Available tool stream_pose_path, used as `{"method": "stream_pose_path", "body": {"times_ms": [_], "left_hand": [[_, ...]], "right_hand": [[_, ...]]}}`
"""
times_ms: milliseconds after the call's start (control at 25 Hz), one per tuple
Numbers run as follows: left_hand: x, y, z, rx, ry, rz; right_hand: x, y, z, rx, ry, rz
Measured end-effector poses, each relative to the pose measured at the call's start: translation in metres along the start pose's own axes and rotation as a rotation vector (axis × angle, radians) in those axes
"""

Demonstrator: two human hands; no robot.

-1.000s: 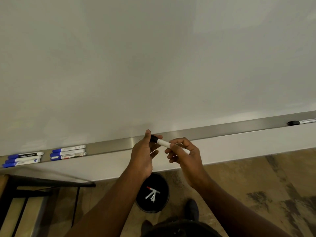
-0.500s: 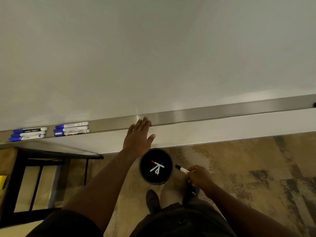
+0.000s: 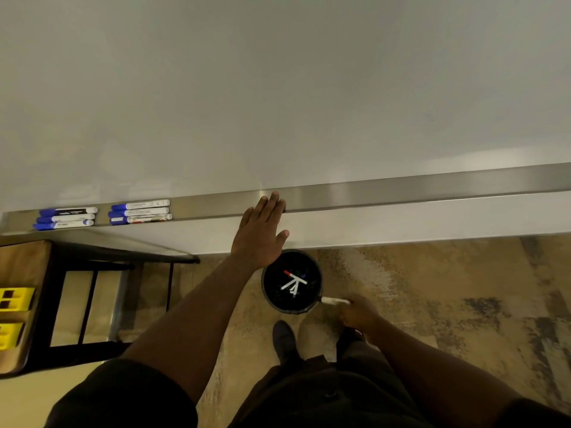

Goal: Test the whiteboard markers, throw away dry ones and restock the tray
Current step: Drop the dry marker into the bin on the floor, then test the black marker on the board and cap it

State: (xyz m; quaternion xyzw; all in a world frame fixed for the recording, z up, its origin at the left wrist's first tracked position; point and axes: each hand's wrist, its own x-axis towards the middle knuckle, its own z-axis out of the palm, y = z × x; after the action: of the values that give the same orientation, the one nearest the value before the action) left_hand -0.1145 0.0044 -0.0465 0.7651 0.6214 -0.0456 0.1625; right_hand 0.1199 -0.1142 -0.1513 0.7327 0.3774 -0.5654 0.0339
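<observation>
A dark shoe (image 3: pixel 284 338) stands on the mottled floor (image 3: pixel 448 304) at the near edge of the view. Just beyond it, the right hand (image 3: pixel 358 313) is lowered beside the black bin (image 3: pixel 292 281), its fingers curled round a white-barrelled marker (image 3: pixel 335 301). The marker's dark end lies at the bin's rim. Several discarded markers (image 3: pixel 293 282) lie crossed inside the bin, one with a red cap.

To the left stands a dark-framed surface (image 3: pixel 92 251), with yellow containers (image 3: pixel 14 299) on a lower level.

Further out, the left hand (image 3: pixel 261 233) is spread flat, fingers straight and together, fingertips touching the front edge of the metal tray (image 3: pixel 401 189). It holds nothing.

On the tray, well to the left of that hand, lie two groups of three blue-capped markers: a nearer group (image 3: pixel 140 211) and a farther-left group (image 3: pixel 66 218). Above the tray rises the whiteboard (image 3: pixel 278 88).
</observation>
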Motion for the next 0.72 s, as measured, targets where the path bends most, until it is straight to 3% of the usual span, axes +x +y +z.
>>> {"method": "stream_pose_path", "body": {"times_ms": [360,520,720], "left_hand": [[0.002,0.001,0.002,0.021,0.011,0.004],[0.001,0.005,0.002,0.035,0.03,-0.007],[0.004,0.03,0.006,0.054,0.079,0.1]], "right_hand": [[-0.01,-0.005,-0.029,0.0,0.145,-0.089],[-0.025,-0.018,-0.046,-0.088,0.353,-0.372],[-0.04,-0.045,-0.09,-0.23,0.765,-0.767]]}}
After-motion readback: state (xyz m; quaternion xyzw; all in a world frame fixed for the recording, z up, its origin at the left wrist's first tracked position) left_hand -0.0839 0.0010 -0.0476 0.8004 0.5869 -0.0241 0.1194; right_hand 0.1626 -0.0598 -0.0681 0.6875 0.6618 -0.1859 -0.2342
